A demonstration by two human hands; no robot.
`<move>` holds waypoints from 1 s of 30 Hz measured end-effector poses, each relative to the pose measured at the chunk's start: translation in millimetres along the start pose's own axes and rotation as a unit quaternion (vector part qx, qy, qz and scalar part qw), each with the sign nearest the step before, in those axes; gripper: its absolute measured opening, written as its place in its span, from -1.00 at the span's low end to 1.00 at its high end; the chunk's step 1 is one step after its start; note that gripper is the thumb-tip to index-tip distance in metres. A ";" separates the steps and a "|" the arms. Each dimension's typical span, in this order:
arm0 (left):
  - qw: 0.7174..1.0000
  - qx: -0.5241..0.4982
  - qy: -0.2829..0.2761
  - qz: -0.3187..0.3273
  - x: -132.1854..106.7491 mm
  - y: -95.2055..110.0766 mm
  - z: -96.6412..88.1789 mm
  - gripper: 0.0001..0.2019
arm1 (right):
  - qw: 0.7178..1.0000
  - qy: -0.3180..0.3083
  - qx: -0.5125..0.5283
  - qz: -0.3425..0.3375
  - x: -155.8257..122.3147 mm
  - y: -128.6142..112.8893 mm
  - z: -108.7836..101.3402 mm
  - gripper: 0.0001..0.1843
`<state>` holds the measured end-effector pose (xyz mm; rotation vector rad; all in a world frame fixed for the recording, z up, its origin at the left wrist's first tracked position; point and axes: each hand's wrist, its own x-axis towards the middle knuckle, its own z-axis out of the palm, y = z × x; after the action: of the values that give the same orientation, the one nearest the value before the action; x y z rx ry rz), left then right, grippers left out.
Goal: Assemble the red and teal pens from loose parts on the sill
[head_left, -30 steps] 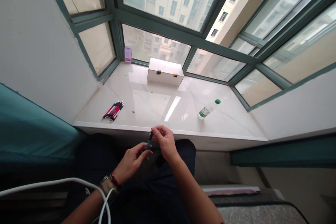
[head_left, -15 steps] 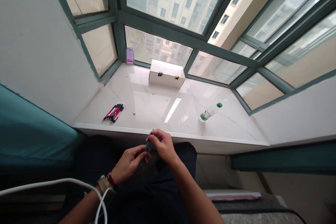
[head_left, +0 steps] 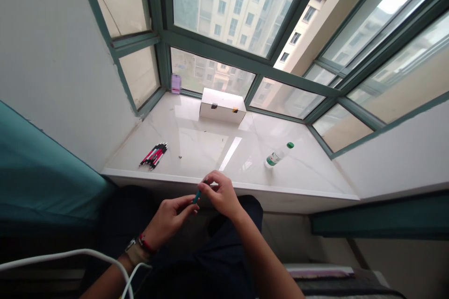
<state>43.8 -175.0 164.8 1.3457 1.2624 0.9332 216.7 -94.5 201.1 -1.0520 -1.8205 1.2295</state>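
— Where are your hands?

— My left hand (head_left: 168, 217) and my right hand (head_left: 219, 194) meet above my lap, just short of the front edge of the white polished stone sill (head_left: 280, 189). Between them I hold one slim teal plastic pen (head_left: 197, 195), tilted, with its upper end toward the sill.

— And the fingers?

— My left thumb and fingertips pinch the lower end. My right fingers are curled together around the upper end and hide most of it.

— How much room is there?

— The sill's edge runs just past my right knuckles. Straight beyond my fingers, a wide stretch of glossy stone reaches to the green window frame. Walls close it in on the left and right.

— What do you count?

— One bundle of red-and-black pens (head_left: 154, 154) lies beyond my left hand, near the edge; I cannot count them singly. One clear plastic bottle with a green cap (head_left: 278, 155) lies on its side, beyond and right of my right hand. One white cardboard box (head_left: 221, 105) sits far ahead against the frame, and one small purple object (head_left: 176, 83) stands left of it. One white cable (head_left: 70, 257) passes my left wrist.
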 end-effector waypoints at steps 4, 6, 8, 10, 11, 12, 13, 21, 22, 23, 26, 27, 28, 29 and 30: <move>0.990 0.104 0.073 0.058 -3.2 -4.2 5.8 -0.69 | 0.990 -0.007 -0.143 -0.008 1.8 -6.0 -0.9 -0.47; 0.985 0.123 0.095 0.080 -4.1 -5.1 8.4 -0.71 | 0.988 -0.019 -0.155 0.004 1.7 -5.5 1.3 -0.44; 0.984 0.116 0.097 0.089 -5.2 -4.3 10.4 -0.73 | 0.988 -0.022 -0.151 0.006 1.4 -3.5 3.4 -0.44; 0.988 0.091 0.093 0.078 -7.0 -2.4 11.7 -0.73 | 0.991 -0.024 -0.132 0.002 0.7 -1.8 4.7 -0.45; 0.991 0.073 0.089 0.068 -8.1 -1.7 12.1 -0.71 | 0.993 -0.027 -0.116 0.002 -0.1 -1.6 5.0 -0.45; 0.994 0.051 0.083 0.057 -9.2 -1.3 12.4 -0.70 | 0.995 -0.034 -0.097 0.004 -1.2 -2.0 5.1 -0.45; 0.996 0.021 0.072 0.046 -10.3 -1.6 12.6 -0.69 | 0.996 -0.043 -0.077 0.008 -2.7 -3.2 5.0 -0.45; 0.953 -0.292 -0.074 -0.010 -15.0 -13.4 12.6 -0.60 | 0.992 -0.096 -0.054 -0.058 -13.4 -28.7 -1.8 -0.59; 0.955 -0.289 -0.066 -0.008 -15.0 -13.6 12.3 -0.62 | 0.991 -0.091 -0.070 -0.067 -12.8 -31.8 -3.5 -0.63; 0.958 -0.283 -0.055 -0.005 -15.0 -13.6 12.0 -0.64 | 0.990 -0.084 -0.084 -0.071 -12.0 -34.7 -5.2 -0.68; 0.967 -0.254 -0.025 0.003 -14.5 -12.6 10.8 -0.65 | 0.991 -0.073 -0.094 -0.063 -9.8 -41.8 -9.9 -0.78; 0.970 -0.244 -0.024 0.004 -14.4 -12.2 10.3 -0.65 | 0.991 -0.078 -0.093 -0.059 -9.4 -43.8 -11.3 -0.81; 0.972 -0.233 -0.024 0.004 -14.3 -11.9 9.8 -0.65 | 0.990 -0.087 -0.092 -0.054 -8.9 -45.8 -12.6 -0.82; 0.975 -0.223 -0.024 0.005 -14.3 -11.6 9.3 -0.65 | 0.990 -0.098 -0.094 -0.048 -8.3 -47.7 -14.0 -0.80; 0.977 -0.213 -0.024 0.007 -14.4 -11.3 8.9 -0.65 | 0.989 -0.108 -0.097 -0.041 -7.5 -49.8 -15.6 -0.78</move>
<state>48.1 -191.5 153.7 1.0306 0.9478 1.1011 221.4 -106.4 252.3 -0.9668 -2.1648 1.1720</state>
